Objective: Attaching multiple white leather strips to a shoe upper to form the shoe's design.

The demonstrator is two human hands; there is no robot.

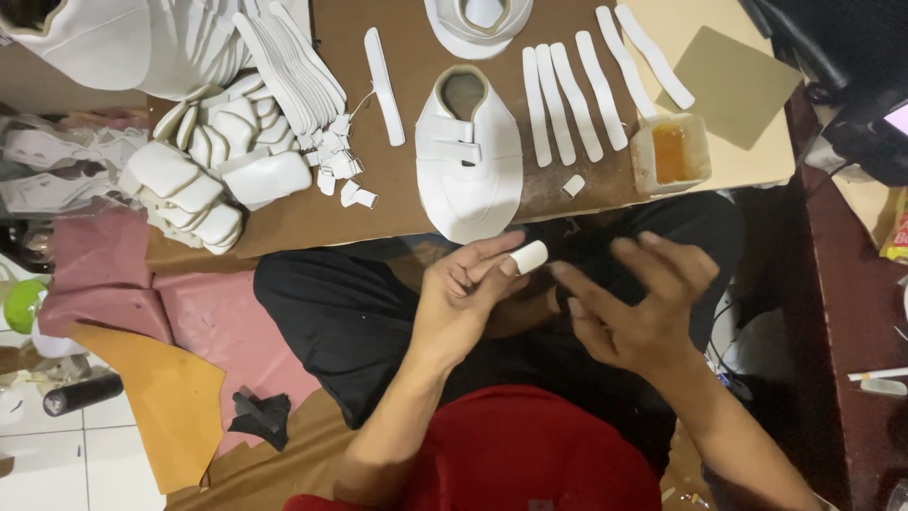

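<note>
My left hand (463, 293) pinches a small folded white tab (529, 256) between thumb and fingers, held above my lap. My right hand (636, 303) hovers just right of the tab with fingers spread and holds nothing. Straight ahead on the brown board (407, 180) lies a white shoe upper (470, 156) with two straps, its toe pointing toward me. Several long white strips (572, 99) lie in a row to its right. A small loose white piece (572, 185) rests near the board's front edge.
A plastic tub of amber glue (670, 153) stands right of the strips. Stacks of white cut pieces (213, 161) and small tabs (336, 161) fill the board's left side. Another white upper (478, 24) lies at the top. Pink and tan sheets (170, 378) cover the floor at left.
</note>
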